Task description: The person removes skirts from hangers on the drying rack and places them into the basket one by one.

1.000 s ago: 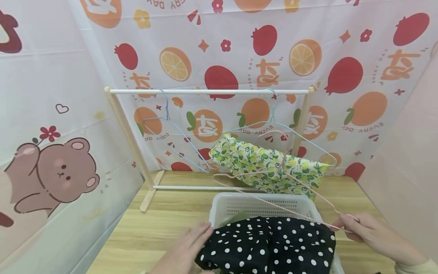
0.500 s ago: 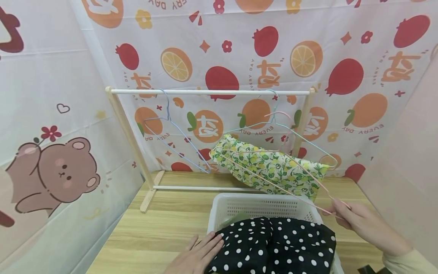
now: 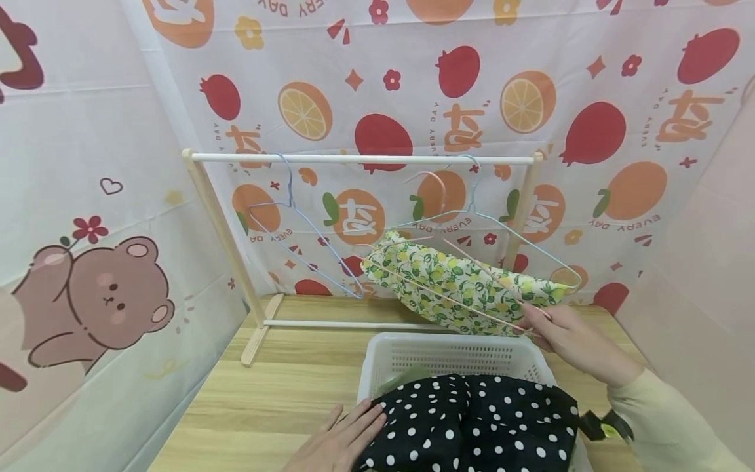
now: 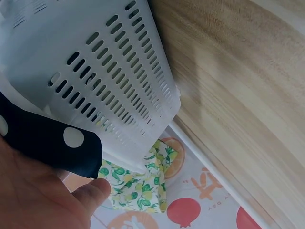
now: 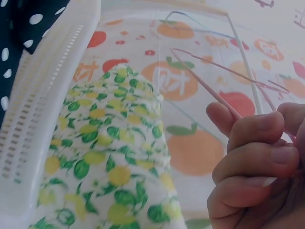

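Note:
My right hand (image 3: pixel 575 341) pinches one end of a thin pink clothes hanger (image 3: pixel 448 299), raised in front of the rack with its hook pointing up. In the right wrist view, curled fingers (image 5: pixel 257 160) show at the hanger's end. Behind it, a lemon-print cloth (image 3: pixel 483 288) droops from a pale turquoise hanger (image 3: pixel 522 237) on the rack. Fingers straight, my left hand (image 3: pixel 342 439) rests on the left side of a black polka-dot cloth (image 3: pixel 472 419), which lies over a white basket. The left wrist view shows its thumb beside the cloth's edge.
The wooden rack's white rail (image 3: pixel 366 159) spans the back of the table, with a bare blue hanger (image 3: pixel 321 237) at its left. Just in front stands the white slotted basket (image 3: pixel 370 364), with something pale green inside. A fruit-print curtain (image 3: pixel 330 59) hangs behind.
My right hand has moved up and forward, then left, carrying the pink hanger toward the rack. My left hand has shifted right onto the polka-dot cloth and then stayed still.

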`<state>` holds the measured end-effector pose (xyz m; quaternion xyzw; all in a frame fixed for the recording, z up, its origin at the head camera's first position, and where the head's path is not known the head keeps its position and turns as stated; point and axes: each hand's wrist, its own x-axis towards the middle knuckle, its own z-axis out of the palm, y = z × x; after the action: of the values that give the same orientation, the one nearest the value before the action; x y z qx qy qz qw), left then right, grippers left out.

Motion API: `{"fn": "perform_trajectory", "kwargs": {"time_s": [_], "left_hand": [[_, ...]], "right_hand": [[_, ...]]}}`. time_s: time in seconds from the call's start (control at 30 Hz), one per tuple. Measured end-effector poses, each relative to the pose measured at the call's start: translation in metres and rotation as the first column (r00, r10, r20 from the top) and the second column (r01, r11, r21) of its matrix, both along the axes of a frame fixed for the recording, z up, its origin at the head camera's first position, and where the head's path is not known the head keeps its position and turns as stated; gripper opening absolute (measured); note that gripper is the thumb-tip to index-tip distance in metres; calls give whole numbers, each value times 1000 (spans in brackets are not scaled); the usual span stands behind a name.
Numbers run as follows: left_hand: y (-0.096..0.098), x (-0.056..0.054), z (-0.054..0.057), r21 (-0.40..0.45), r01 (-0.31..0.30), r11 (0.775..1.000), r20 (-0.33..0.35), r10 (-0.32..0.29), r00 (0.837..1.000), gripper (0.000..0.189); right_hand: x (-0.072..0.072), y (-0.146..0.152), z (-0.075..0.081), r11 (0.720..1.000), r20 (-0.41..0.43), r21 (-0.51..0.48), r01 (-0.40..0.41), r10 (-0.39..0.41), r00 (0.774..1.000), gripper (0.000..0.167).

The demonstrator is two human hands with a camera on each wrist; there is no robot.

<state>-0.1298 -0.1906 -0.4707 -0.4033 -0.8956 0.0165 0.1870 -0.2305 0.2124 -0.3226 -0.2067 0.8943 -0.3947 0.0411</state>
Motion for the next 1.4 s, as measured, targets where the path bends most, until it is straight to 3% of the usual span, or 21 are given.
{"fn": "perform_trajectory", "kwargs": {"time_s": [0.3, 0.7, 0.97, 1.13, 1.4], "left_hand": [[1, -2, -2, 0, 15, 1000, -119, -15, 993, 73], [0, -4, -3, 11, 26, 1000, -128, -24, 992, 73], [-1, -4, -4, 18, 29, 999, -120, -26, 992, 75], [-1, -3, -4, 15, 23, 1000, -63, -22, 998, 73], [0, -4, -7, 3, 21, 1000, -67, -21, 998, 68]], "right_hand": [[-21, -42, 19, 999, -67, 9, -34, 35, 997, 64], [-50, -86, 39, 998, -27, -45, -42, 40, 999, 67], [-65, -110, 38, 996, -7, -79, -46, 46, 999, 62], [-69, -118, 32, 997, -13, -45, -64, 63, 998, 63], [-73, -122, 24, 999, 6, 2, -54, 54, 999, 62]]}}
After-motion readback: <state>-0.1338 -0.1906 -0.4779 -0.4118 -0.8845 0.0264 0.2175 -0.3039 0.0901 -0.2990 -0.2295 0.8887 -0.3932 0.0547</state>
